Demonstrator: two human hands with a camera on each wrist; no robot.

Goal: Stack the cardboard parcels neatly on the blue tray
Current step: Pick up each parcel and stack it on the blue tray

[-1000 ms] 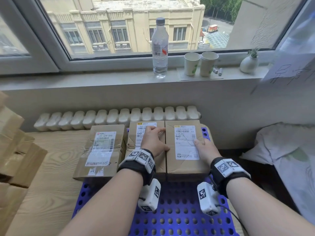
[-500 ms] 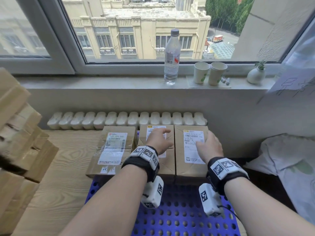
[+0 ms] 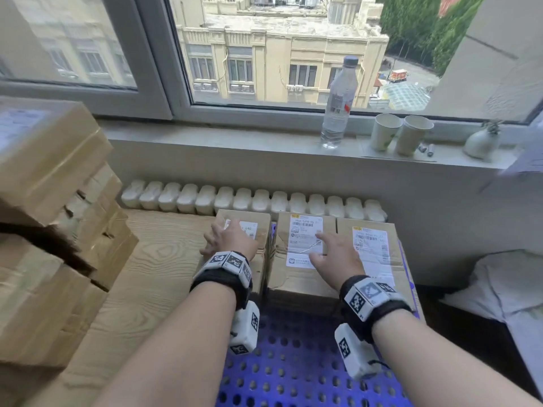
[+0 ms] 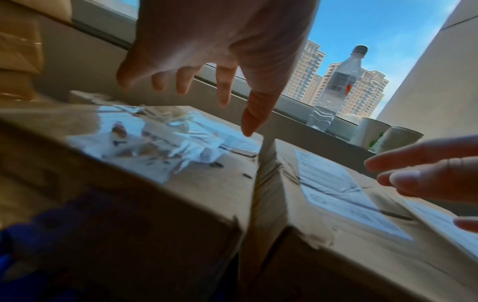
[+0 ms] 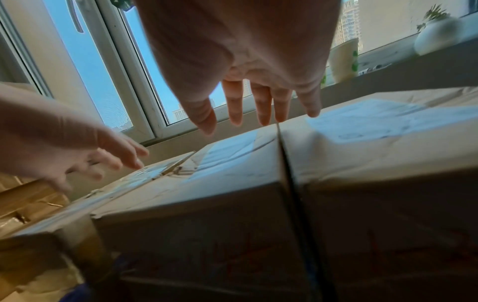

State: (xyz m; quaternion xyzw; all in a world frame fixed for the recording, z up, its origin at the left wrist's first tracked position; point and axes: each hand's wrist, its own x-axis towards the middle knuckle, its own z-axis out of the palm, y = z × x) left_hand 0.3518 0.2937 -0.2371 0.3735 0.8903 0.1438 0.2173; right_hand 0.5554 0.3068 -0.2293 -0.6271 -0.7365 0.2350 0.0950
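Note:
Three cardboard parcels with white labels stand in a row at the far end of the blue perforated tray (image 3: 293, 362). My left hand (image 3: 227, 239) is over the left parcel (image 3: 258, 230), fingers spread and straight (image 4: 207, 61), gripping nothing. A narrow gap separates that parcel from the middle parcel (image 3: 296, 280). My right hand (image 3: 335, 254) lies open over the middle parcel near its seam with the right parcel (image 3: 373, 248); its fingers are straight (image 5: 245, 71). The middle and right parcels touch side by side (image 5: 282, 153).
A tall pile of further cardboard parcels (image 3: 44, 201) fills the left side on the wooden table (image 3: 147, 274). A white radiator (image 3: 249, 198) runs behind the tray. The sill holds a water bottle (image 3: 338, 104), two paper cups (image 3: 399, 133) and a small vase (image 3: 482, 142). White bedding (image 3: 499, 283) lies right.
My left hand has moved from the middle parcel to the left one. My right hand has shifted from the right parcel onto the middle one. The head view has swung left.

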